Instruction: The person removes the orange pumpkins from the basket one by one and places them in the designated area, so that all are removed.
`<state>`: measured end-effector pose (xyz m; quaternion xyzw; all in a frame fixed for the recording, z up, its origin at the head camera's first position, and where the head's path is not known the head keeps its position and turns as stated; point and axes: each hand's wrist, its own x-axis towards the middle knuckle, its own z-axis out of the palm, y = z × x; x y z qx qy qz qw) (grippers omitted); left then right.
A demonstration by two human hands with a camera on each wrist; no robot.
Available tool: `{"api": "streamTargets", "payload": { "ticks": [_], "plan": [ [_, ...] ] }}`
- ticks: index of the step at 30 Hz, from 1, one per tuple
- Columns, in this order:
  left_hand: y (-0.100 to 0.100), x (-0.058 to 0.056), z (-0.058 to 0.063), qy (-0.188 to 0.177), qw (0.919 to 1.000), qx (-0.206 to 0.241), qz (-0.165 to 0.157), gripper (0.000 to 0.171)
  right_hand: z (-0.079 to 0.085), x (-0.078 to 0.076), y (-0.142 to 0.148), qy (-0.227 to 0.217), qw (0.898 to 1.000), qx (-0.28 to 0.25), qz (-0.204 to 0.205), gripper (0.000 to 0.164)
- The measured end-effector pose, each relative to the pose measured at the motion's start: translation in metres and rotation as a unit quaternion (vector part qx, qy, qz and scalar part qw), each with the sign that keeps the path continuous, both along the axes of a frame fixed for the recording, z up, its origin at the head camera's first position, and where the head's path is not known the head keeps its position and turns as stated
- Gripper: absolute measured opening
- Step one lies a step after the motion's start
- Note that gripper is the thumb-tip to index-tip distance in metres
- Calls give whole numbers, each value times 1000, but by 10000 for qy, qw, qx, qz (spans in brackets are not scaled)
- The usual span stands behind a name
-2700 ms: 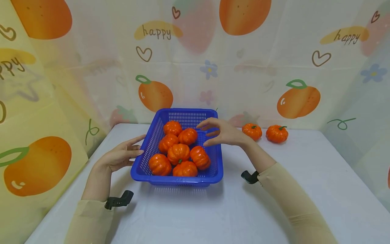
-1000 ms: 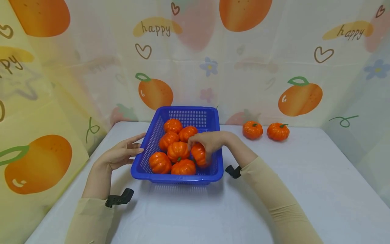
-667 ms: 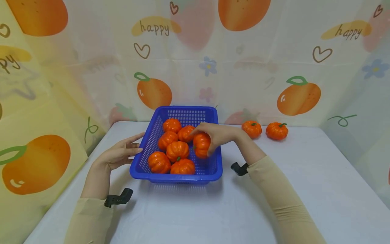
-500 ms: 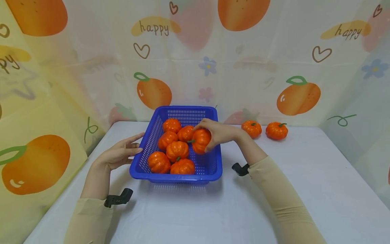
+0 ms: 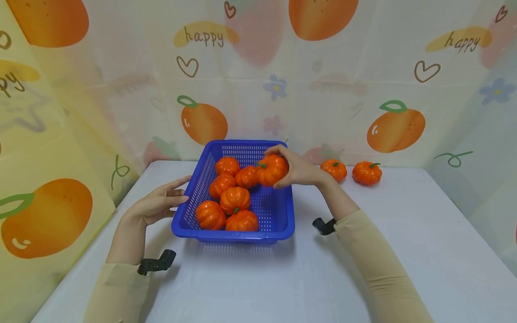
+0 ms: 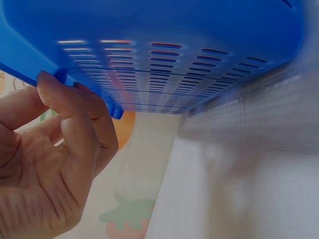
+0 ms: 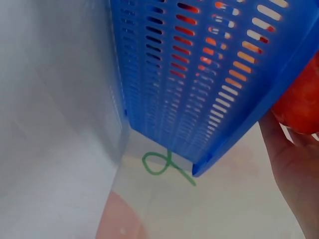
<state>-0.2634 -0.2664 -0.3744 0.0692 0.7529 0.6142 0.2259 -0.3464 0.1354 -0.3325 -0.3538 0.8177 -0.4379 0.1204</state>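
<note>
My right hand (image 5: 300,171) grips a small orange pumpkin (image 5: 276,169) with a green stem, thumb below and fingers over the top. It is raised at the right rim of a blue plastic basket (image 5: 234,236). In the right wrist view the pumpkin (image 7: 301,102) shows beside the slotted basket wall, partly cut off by the frame. My left hand (image 5: 155,207) holds the basket's left rim, and the left wrist view shows its curled fingers (image 6: 75,119) at the rim's underside. Several more pumpkins (image 5: 235,200) lie inside the basket, mostly toward its left.
Two pumpkins stand on the white table (image 5: 412,233) at the back right: a nearer one (image 5: 333,169) beside my right wrist and another (image 5: 366,173) farther right. A printed fabric backdrop (image 5: 331,89) rises directly behind the table.
My right hand reached into the basket, took hold of the right-hand pumpkin and lifted it up and back to the right rim. The left hand has stayed at the left rim.
</note>
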Motion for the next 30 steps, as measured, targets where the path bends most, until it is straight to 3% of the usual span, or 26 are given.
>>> {"api": "streamTargets", "payload": {
  "ticks": [9, 17, 23, 30],
  "plan": [
    [0, -1, -2, -42, 10000, -42, 57, 77, -4, -1, 22, 77, 9958, -356, -837, 86],
    [0, -2, -2, 5, 10000, -13, 75, 77, -9, -3, 39, 231, 9883, -805, -1274, 87],
    [0, -1, 0, 25, 10000, -13, 75, 76, -18, -4, 50, 44, 9821, -815, -1696, 83],
    [-1, -1, -1, 25, 10000, -46, 38, 77, -28, -6, 71, 186, 9712, -783, -2244, 78]
  ]
}}
